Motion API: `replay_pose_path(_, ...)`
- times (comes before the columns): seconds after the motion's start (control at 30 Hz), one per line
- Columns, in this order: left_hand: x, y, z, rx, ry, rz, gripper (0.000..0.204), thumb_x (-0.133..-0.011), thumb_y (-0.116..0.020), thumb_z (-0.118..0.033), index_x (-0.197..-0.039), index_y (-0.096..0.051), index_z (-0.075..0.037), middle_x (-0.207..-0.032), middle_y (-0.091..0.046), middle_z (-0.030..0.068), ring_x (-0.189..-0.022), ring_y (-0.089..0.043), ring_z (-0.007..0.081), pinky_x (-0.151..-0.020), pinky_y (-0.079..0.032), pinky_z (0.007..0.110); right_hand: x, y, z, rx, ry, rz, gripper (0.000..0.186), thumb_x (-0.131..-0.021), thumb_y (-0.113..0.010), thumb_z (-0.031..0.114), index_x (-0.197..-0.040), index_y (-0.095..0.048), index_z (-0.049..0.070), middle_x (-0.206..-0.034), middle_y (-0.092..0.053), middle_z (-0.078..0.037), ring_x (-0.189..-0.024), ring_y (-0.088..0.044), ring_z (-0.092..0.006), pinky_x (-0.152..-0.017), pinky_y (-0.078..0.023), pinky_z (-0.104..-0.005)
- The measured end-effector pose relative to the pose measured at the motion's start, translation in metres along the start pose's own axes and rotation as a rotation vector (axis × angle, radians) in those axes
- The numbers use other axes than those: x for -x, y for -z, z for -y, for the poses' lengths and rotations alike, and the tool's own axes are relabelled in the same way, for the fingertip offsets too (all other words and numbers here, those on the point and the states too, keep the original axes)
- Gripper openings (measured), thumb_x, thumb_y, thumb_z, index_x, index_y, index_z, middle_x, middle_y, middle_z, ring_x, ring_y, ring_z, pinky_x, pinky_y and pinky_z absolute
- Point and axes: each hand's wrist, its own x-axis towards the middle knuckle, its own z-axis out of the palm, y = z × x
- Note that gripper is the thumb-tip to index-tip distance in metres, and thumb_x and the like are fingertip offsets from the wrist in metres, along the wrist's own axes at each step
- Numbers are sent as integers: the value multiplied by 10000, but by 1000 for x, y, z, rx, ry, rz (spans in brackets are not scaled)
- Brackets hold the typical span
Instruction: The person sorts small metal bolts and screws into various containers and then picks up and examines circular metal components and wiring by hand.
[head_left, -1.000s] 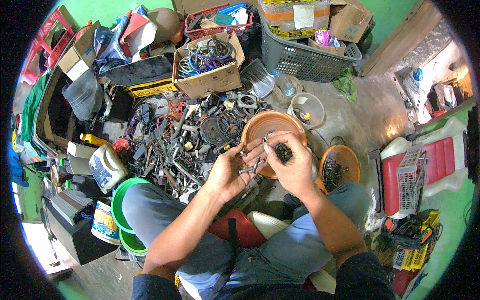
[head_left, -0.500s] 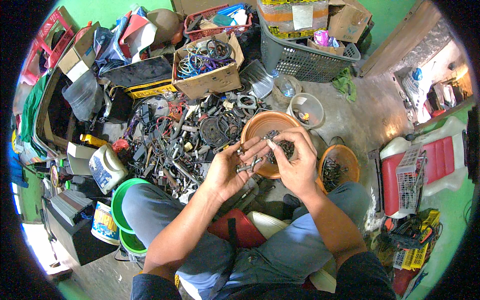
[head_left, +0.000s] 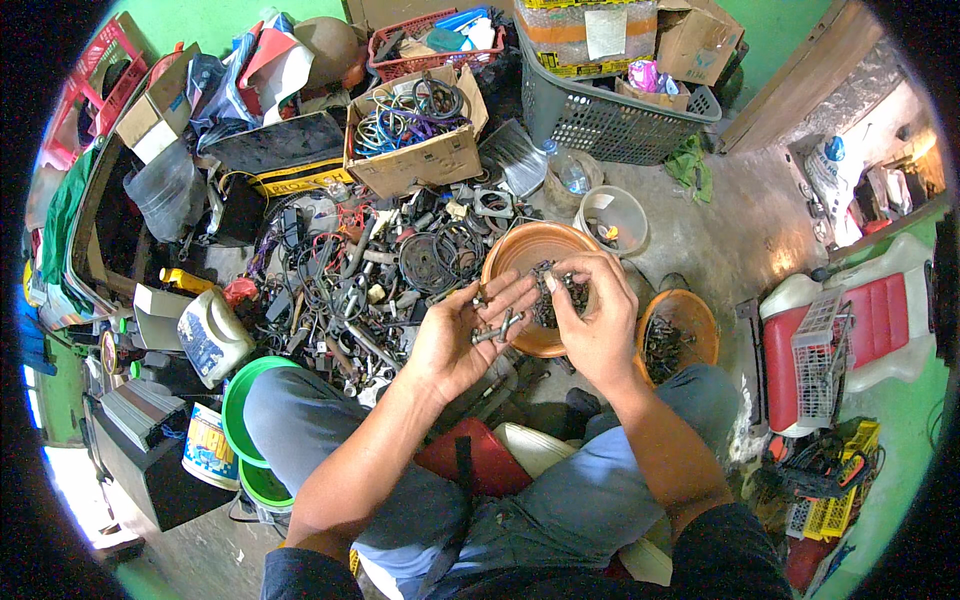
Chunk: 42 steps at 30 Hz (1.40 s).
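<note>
My left hand [head_left: 447, 340] is turned palm up, fingers partly stretched, with a few small metal bolts [head_left: 498, 330] lying across its palm and fingers. Beside its fingertips, my right hand [head_left: 600, 335] has thumb and forefinger pinched together; whatever sits between them is too small to make out. Both hands hover over the near part of a round orange-brown basin [head_left: 500, 252], which holds dark small metal parts, partly covered by my fingers. To the right of my right hand stands a second orange basin [head_left: 708, 322] with more small dark pieces.
A wide heap of metal parts and cables [head_left: 350, 280] covers the floor ahead and left. Beyond it are a cardboard box of cables [head_left: 415, 165] and a grey crate [head_left: 600, 130]. A whitish bucket [head_left: 625, 215] stands behind the basin; green tubs [head_left: 240, 420] sit by my left knee.
My right hand has shifted slightly, its fingers curling a little more and coming a bit away from the left fingertips. The left hand stays nearly still with the bolts.
</note>
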Motion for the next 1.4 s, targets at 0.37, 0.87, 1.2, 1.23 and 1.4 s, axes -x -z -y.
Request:
replay_pose_path(0.37,-2,6,0,53,-2,16,511,-1079,-306,-291,-1457,-427,30,-1378,-576,168,-1237,-578,295,-1089,-458,406,-2,3,-2,24,120,231,202,-771,-739,9,-965,-723,62,-1027,-647,-103,-1033,-607,-313,-935,-473,-425)
replay_pose_path(0.87,2,15,3,44,27,27,456,-1085,-351,-301,-1405,-526,-26,-1205,-639,65,-1028,-623,165,-937,-531,348,5,-6,7,16,274,436,259,-748,-794,80,-1003,-749,79,-1125,-625,-86,-1161,-528,-341,-997,-445,-470)
replay_pose_path(1.2,2,6,2,132,48,18,330,-1079,-396,-277,-1220,-544,-19,-1091,-640,105,-991,-649,215,-931,-563,390,3,-6,3,-35,308,321,162,-804,-728,49,-965,-716,55,-1057,-667,-72,-1046,-600,-296,-939,-486,-415)
replay_pose_path(1.23,2,6,1,138,53,28,345,-1078,-393,-276,-1238,-544,-10,-1110,-642,111,-1013,-652,222,-956,-559,400,3,-6,2,-61,260,300,147,-811,-724,44,-958,-712,45,-1040,-667,-82,-1027,-607,-299,-923,-490,-412)
replay_pose_path(1.4,3,-2,2,89,28,-47,448,-1076,-368,-266,-1388,-482,34,-1265,-621,162,-1174,-616,266,-1077,-497,431,4,-4,1,-219,10,188,56,-906,-673,43,-942,-671,-1,-963,-670,-130,-905,-658,-278,-835,-508,-372)
